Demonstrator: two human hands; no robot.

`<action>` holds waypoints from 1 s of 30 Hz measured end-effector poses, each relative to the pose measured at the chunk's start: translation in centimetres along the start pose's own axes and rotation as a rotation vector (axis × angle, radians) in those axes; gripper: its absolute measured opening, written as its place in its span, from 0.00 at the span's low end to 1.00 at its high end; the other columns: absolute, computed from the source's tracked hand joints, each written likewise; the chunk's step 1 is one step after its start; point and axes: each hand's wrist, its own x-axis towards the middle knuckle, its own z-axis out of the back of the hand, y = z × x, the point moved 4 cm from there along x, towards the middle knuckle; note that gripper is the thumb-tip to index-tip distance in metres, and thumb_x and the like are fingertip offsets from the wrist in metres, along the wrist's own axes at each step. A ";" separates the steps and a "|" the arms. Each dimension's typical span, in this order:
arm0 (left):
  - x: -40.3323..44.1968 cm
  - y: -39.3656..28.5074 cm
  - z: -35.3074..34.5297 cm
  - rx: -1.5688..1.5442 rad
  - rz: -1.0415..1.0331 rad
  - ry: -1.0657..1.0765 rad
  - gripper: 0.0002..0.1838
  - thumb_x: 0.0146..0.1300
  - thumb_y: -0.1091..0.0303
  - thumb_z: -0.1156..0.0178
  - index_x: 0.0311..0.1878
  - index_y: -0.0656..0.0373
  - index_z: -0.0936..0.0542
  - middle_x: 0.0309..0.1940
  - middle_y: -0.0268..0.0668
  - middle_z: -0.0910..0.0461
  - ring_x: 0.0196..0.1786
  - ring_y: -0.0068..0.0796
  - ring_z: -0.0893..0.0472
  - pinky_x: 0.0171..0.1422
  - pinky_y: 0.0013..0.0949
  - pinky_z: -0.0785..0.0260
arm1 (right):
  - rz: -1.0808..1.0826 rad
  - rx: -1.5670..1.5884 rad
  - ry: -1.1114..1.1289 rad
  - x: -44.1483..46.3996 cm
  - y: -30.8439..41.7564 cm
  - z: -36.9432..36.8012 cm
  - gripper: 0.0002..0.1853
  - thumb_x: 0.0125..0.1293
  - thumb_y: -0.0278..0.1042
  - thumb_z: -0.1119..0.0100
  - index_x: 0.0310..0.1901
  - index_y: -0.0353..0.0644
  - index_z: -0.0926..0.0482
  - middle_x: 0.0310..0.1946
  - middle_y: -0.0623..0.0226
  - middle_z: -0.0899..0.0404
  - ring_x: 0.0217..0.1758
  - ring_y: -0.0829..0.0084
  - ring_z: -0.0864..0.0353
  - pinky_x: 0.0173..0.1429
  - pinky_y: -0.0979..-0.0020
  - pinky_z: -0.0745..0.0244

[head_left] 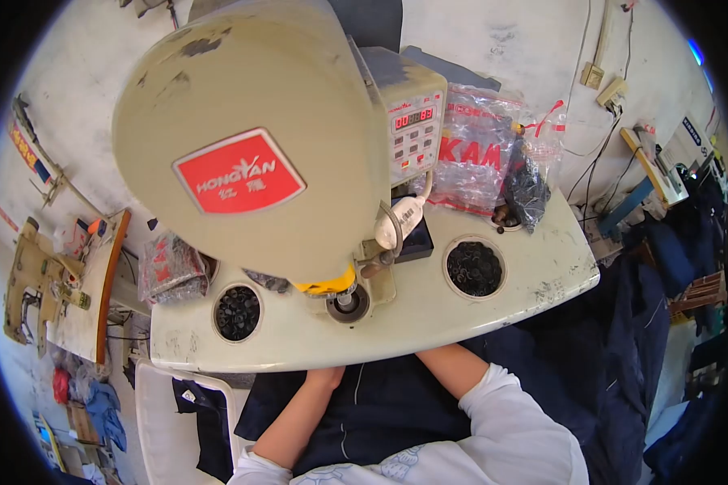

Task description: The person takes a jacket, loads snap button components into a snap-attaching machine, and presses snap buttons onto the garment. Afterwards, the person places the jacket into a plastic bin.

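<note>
A large beige machine (243,145) with a red label stands over the pale table (396,331), its head above a round metal die (348,305). Below the table's front edge, my left hand (327,377) shows only near the wrist; its fingers are hidden under the table. My right hand (437,352) likewise disappears under the edge, to the right. Dark navy cloth (380,404) lies over the lap beneath both forearms. What either hand holds cannot be seen. Small dark parts fill a round cup (237,314) left of the die, and dark rings fill another (474,268) at the right.
Plastic bags (477,149) with red print lie behind the right cup, beside a control box (415,121). Another bag (170,267) is at the table's left. A white bin (158,412) stands lower left. Dark cloth (598,347) hangs at the right.
</note>
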 end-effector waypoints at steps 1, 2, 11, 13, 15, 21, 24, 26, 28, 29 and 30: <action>0.1 0.1 0.9 0.444 -0.122 0.040 0.23 0.68 0.62 0.49 0.63 0.58 0.34 0.61 0.41 0.31 0.65 0.41 0.33 0.70 0.43 0.42 | 0.006 -0.008 0.005 0.0 -0.1 0.3 0.23 0.63 0.43 0.42 0.55 0.36 0.27 0.49 0.54 0.23 0.53 0.57 0.25 0.60 0.61 0.31; 0.4 0.9 2.6 0.889 -0.241 0.072 0.22 0.67 0.64 0.48 0.62 0.60 0.33 0.61 0.44 0.31 0.64 0.44 0.33 0.69 0.43 0.41 | 0.018 -0.015 0.013 0.1 -0.2 0.5 0.23 0.63 0.43 0.42 0.55 0.36 0.27 0.49 0.54 0.23 0.53 0.57 0.25 0.60 0.61 0.31; -7.3 -8.5 8.6 2.084 -0.262 -0.423 0.47 0.49 0.35 0.38 0.63 0.63 0.34 0.61 0.56 0.33 0.65 0.55 0.34 0.69 0.56 0.47 | 0.225 -0.670 0.168 -7.1 2.2 12.0 0.34 0.58 0.52 0.40 0.61 0.37 0.33 0.58 0.46 0.32 0.62 0.48 0.33 0.65 0.57 0.37; -8.1 -9.7 11.7 1.787 0.002 -0.357 0.50 0.48 0.34 0.38 0.64 0.65 0.35 0.56 0.57 0.29 0.62 0.54 0.30 0.66 0.50 0.40 | -0.030 -0.602 0.158 -10.4 0.1 15.3 0.40 0.54 0.55 0.36 0.62 0.35 0.35 0.62 0.45 0.36 0.66 0.49 0.38 0.68 0.55 0.42; -9.0 -9.1 13.6 1.616 -0.109 -0.329 0.42 0.49 0.42 0.34 0.60 0.65 0.32 0.47 0.56 0.22 0.54 0.55 0.23 0.57 0.40 0.31 | -0.197 -0.419 0.136 -13.4 -3.7 16.3 0.40 0.54 0.53 0.35 0.62 0.32 0.35 0.58 0.43 0.31 0.62 0.48 0.31 0.63 0.59 0.35; -14.3 -12.7 13.5 1.110 -0.255 -0.371 0.06 0.57 0.76 0.41 0.39 0.62 0.22 0.36 0.35 0.20 0.42 0.25 0.23 0.50 0.27 0.32 | -0.244 0.021 0.308 -15.0 1.4 18.0 0.28 0.61 0.46 0.38 0.54 0.29 0.29 0.47 0.42 0.23 0.51 0.54 0.22 0.55 0.67 0.29; -18.5 -18.7 11.8 1.062 -0.590 -0.445 0.05 0.60 0.77 0.43 0.39 0.59 0.24 0.34 0.29 0.25 0.40 0.17 0.29 0.47 0.23 0.36 | -0.159 -0.038 0.350 -13.3 8.0 18.7 0.23 0.62 0.43 0.39 0.50 0.31 0.26 0.39 0.45 0.20 0.41 0.57 0.19 0.46 0.68 0.26; -19.3 -21.7 14.1 1.012 -0.608 -0.505 0.04 0.62 0.76 0.45 0.39 0.59 0.24 0.35 0.29 0.26 0.40 0.18 0.29 0.46 0.24 0.36 | -0.257 -0.099 0.308 -12.7 8.1 16.8 0.24 0.61 0.46 0.39 0.49 0.32 0.26 0.33 0.47 0.20 0.36 0.54 0.19 0.40 0.64 0.25; -18.1 -21.2 16.1 1.062 -0.532 -0.532 0.03 0.63 0.74 0.45 0.39 0.59 0.24 0.34 0.30 0.25 0.39 0.20 0.29 0.45 0.25 0.35 | -0.115 -0.348 0.199 -12.3 6.6 14.8 0.27 0.60 0.48 0.38 0.50 0.31 0.28 0.34 0.47 0.21 0.38 0.53 0.20 0.42 0.61 0.25; -17.4 -20.4 17.4 1.083 -0.496 -0.552 0.03 0.63 0.74 0.46 0.39 0.59 0.24 0.33 0.31 0.25 0.38 0.21 0.29 0.44 0.26 0.35 | 0.099 -0.495 0.131 -12.3 5.1 13.9 0.31 0.58 0.49 0.38 0.53 0.30 0.29 0.39 0.47 0.22 0.42 0.53 0.20 0.46 0.59 0.26; -15.7 -18.4 19.3 1.453 -0.478 -0.497 0.06 0.63 0.70 0.45 0.41 0.61 0.24 0.33 0.40 0.22 0.35 0.31 0.24 0.41 0.30 0.33 | 0.025 -0.715 0.205 -12.5 5.7 13.6 0.31 0.58 0.48 0.38 0.53 0.27 0.30 0.43 0.46 0.23 0.46 0.53 0.21 0.50 0.61 0.26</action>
